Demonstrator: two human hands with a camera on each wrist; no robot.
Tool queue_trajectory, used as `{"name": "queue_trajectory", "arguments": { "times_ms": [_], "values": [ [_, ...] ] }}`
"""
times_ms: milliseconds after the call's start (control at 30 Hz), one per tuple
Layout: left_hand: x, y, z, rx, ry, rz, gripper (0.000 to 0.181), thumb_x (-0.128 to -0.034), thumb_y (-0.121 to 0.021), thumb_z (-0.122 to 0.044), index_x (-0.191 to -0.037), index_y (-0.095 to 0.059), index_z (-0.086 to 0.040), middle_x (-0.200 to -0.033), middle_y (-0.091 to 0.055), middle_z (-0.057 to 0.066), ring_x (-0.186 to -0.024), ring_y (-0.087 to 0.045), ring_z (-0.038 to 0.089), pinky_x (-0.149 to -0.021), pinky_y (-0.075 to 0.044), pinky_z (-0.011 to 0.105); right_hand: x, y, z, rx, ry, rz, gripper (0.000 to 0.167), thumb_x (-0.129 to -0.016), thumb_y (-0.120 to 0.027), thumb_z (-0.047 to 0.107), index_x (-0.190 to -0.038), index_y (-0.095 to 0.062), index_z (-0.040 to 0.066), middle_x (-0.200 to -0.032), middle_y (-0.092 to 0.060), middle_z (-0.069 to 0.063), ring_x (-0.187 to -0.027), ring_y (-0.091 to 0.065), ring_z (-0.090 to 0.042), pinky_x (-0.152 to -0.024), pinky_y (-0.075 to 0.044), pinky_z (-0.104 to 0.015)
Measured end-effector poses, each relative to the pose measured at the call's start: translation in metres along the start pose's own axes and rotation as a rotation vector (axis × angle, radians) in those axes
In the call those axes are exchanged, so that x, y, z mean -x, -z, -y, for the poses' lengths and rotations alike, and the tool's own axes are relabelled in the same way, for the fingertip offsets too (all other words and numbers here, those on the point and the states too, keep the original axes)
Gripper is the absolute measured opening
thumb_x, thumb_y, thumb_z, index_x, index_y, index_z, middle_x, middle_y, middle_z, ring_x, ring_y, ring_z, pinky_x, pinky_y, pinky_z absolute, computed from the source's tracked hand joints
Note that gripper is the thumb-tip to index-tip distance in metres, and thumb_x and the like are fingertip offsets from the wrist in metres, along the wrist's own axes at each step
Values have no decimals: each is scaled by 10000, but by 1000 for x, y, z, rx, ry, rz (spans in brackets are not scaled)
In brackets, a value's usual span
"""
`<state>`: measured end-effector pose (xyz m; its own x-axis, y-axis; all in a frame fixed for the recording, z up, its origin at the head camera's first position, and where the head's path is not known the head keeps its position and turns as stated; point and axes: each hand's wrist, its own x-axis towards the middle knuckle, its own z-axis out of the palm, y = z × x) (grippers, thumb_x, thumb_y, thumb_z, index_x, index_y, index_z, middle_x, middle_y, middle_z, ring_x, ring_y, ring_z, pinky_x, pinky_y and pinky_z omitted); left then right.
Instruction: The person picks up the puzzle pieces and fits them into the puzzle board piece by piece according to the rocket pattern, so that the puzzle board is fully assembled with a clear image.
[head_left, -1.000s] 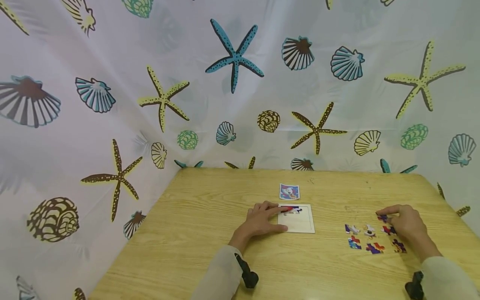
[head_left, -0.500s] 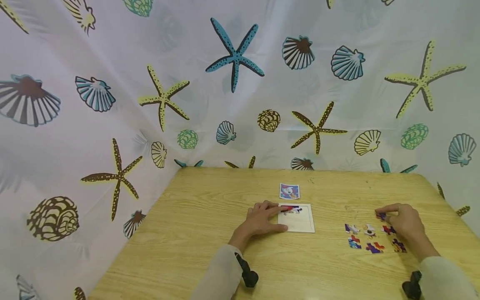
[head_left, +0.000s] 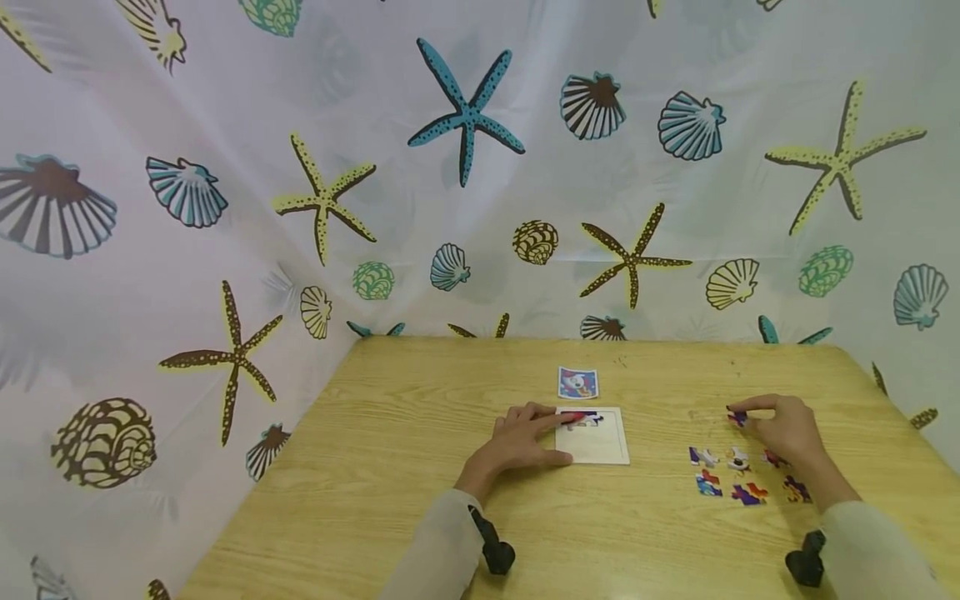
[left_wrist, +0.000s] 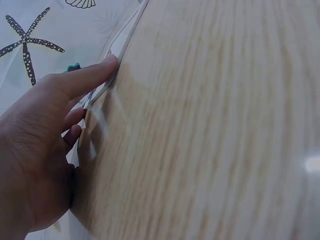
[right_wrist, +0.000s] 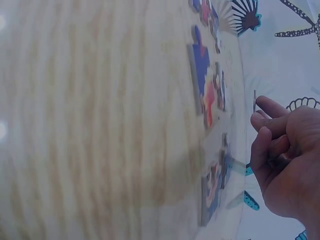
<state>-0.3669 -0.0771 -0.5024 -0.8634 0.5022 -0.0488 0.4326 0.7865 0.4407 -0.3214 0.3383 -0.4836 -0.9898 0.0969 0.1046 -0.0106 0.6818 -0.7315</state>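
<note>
Since the earlier frames, the right hand (head_left: pixel 787 429) has shifted leftward and a little farther from the person, taking its piece (head_left: pixel 737 418) along; the left hand (head_left: pixel 521 437) stays where it was. That piece is small, flat and dark blue to purple with some red. It is out beyond the far row of loose pieces (head_left: pixel 748 494), and in the right wrist view it shows edge-on as a thin sliver, seemingly off the table (head_left: pixel 420 417).

Thumb and forefinger pinch it narrowly at the tips, the other fingers bent in. The left hand lies spread: its forefinger reaches straight onto the board (head_left: pixel 596 446) at the patch (head_left: pixel 591 420), its thumb well apart from it at the near left corner.

Cream-white with a thin outline, the board bears the patch, blue, red and white, at its upper left. Six loose pieces lie in two rows, mixing purple, red, orange, white and light blue; one is partly hidden by the right hand. Just beyond the board, the card (head_left: pixel 577 383) has a white figure on blue, its finer print too small to read.
</note>
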Motion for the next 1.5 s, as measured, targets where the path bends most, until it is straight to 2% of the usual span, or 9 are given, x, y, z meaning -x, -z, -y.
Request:
{"name": "queue_trajectory", "arguments": {
  "times_ms": [733,900,967,1067,1133,1200,1367,1400,1500],
  "values": [
    [1,0,3,21,2,-16,785,-869,-719,-658,-1564,-473,-391,-1585,-425,2,-1360,-381,278,-1074,-285,517,-11,-43,47,-111,51,81,257,-983,-616,-63,-1179,-769,-2,-1422,-540,-360,-426,-311,-106,-412,-382,-291],
    [0,0,2,44,1,-26,787,-857,-742,-648,-1554,-492,-383,-1577,-436,-2,-1305,-403,263,-1037,-298,482,-13,-56,56,-128,58,87,278,-968,-602,-93,-1169,-774,-7,-1418,-555,-342,-443,-345,-127,-422,-368,-275],
    [0,0,3,48,0,-28,791,-852,-745,-651,-1554,-490,-389,-1579,-435,-9,-1293,-402,256,-1024,-300,466,-14,-61,59,-118,65,87,281,-959,-610,-96,-1160,-780,1,-1405,-574,-329,-542,-483,-185,-436,-386,-305],
    [0,-1,4,43,-3,-28,790,-856,-736,-659,-1557,-481,-401,-1580,-431,-14,-1305,-394,252,-1037,-296,466,-16,-68,65,-86,83,85,270,-942,-642,-93,-1131,-797,20,-1377,-606,-306,-942,-660,-397,-681,-572,-458],
    [0,-2,5,33,-6,-25,785,-863,-731,-659,-1560,-474,-405,-1580,-427,-9,-1326,-389,260,-1060,-292,485,-16,-73,68,-73,89,90,267,-932,-656,-90,-1120,-802,28,-1376,-611,-297,-1265,-548,-493,-924,-533,-581],
    [0,-2,6,27,-10,-21,781,-870,-726,-656,-1563,-470,-402,-1579,-424,-3,-1345,-383,270,-1082,-284,508,-17,-77,71,-72,84,98,267,-928,-656,-90,-1113,-805,31,-1390,-601,-297,-1356,-467,-520,-1009,-478,-618],
    [1,-1,4,26,-14,-16,785,-876,-723,-649,-1570,-465,-387,-1581,-420,7,-1350,-381,282,-1104,-272,533,-18,-87,76,-68,85,105,244,-920,-686,-76,-1097,-810,36,-1381,-610,-290,-1325,-499,-495,-1008,-473,-590],
    [1,-1,4,22,-13,-16,785,-877,-720,-651,-1570,-464,-386,-1583,-419,7,-1349,-382,281,-1107,-271,534,-18,-89,77,-62,90,108,241,-919,-692,-74,-1096,-812,38,-1366,-624,-282,-1347,-485,-506,-1083,-394,-641],
    [1,1,2,18,-9,-13,785,-879,-719,-651,-1571,-464,-384,-1586,-420,6,-1360,-380,281,-1114,-266,535,-18,-94,80,-73,99,113,238,-918,-693,-74,-1086,-816,41,-1330,-655,-266,-1352,-487,-510,-1116,-355,-653]
  ]
}}
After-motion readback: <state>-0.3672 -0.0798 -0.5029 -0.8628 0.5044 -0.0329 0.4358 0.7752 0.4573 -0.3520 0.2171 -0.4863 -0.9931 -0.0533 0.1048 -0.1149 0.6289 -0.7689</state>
